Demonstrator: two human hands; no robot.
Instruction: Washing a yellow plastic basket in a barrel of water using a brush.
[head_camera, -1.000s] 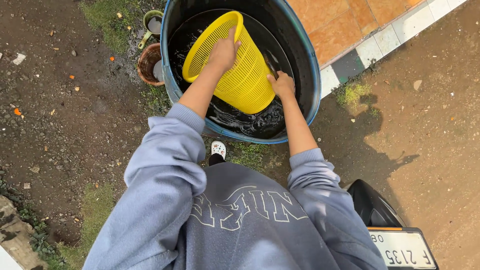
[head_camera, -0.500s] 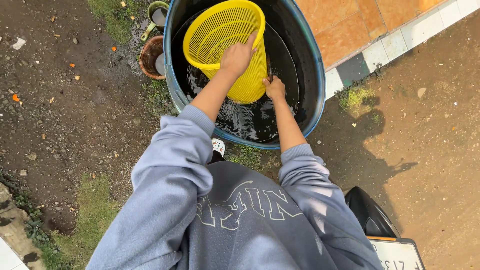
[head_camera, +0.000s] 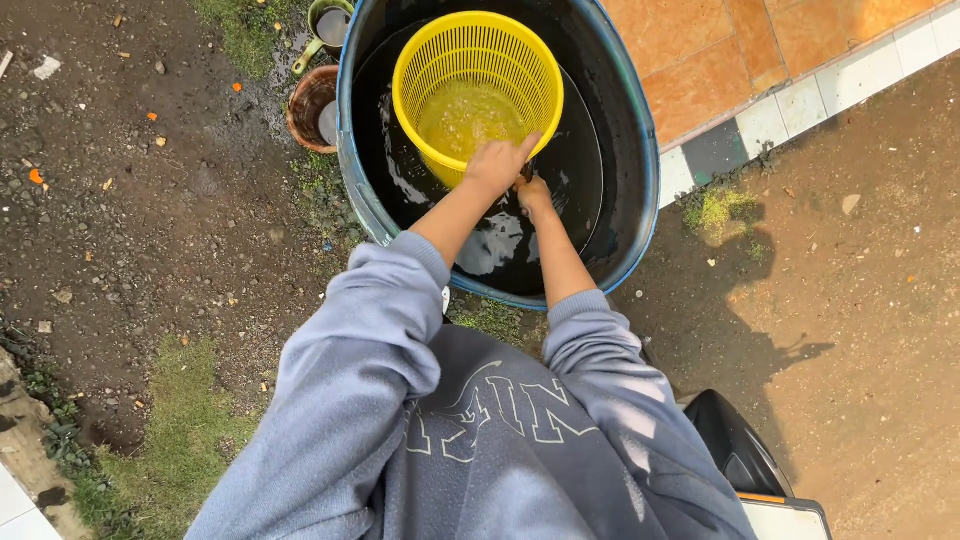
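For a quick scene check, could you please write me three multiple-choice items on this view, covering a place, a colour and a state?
1. Where is the basket?
A. on the tiled floor
B. in the blue barrel, above the dark water
C. on the grass

2. What colour is the basket?
A. yellow
B. red
C. white

3. How does the basket stand?
A. upside down
C. mouth up, toward the camera
B. flat on its side, mouth to the left

Key:
1 B, the barrel's rim rings it.
2 A, its mesh is plain yellow.
3 C, its inside and bottom show, with the left hand on its near wall and the right hand just below.
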